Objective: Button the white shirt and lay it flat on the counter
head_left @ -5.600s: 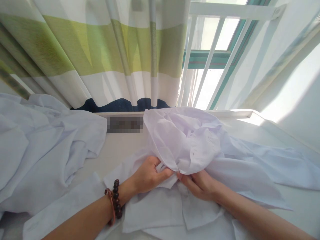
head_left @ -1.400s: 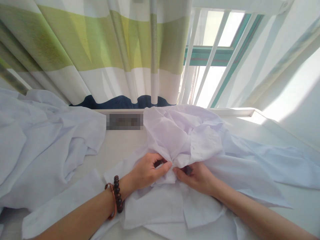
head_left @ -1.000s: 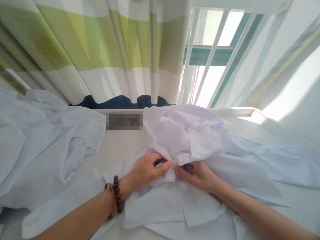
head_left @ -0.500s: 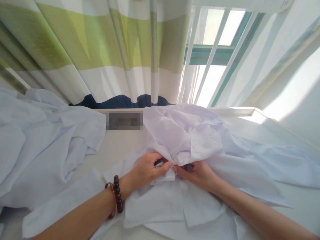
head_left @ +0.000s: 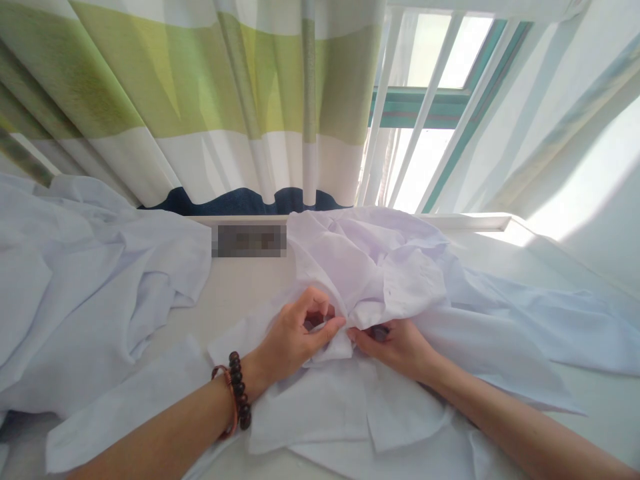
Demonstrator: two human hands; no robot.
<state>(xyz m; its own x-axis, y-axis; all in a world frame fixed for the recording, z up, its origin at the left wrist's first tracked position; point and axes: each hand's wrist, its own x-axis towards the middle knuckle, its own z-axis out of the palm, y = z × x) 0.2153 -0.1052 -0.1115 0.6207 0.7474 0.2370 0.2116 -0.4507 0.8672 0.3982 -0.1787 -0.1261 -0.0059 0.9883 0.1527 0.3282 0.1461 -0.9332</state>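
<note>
A crumpled white shirt (head_left: 380, 280) lies bunched on a pale table (head_left: 235, 293) in front of me. My left hand (head_left: 295, 333), with a dark bead bracelet on its wrist, is closed in a pinch on a fold of the shirt at its front edge. Thumb to thumb with it, my right hand (head_left: 395, 347) is closed on the same fold, its fingers partly tucked under the cloth. The shirt's collar and sleeves spread flat beneath both forearms.
A second heap of white cloth (head_left: 85, 287) covers the table's left side. Behind the table hangs a green, white and navy striped curtain (head_left: 200, 120). A barred window (head_left: 425, 120) is at the back right, and a white wall (head_left: 575, 167) runs along the right.
My left hand has risen a little and its fingers have curled higher on the fold. My right hand has barely moved, and the shirt's bunch has shifted slightly.
</note>
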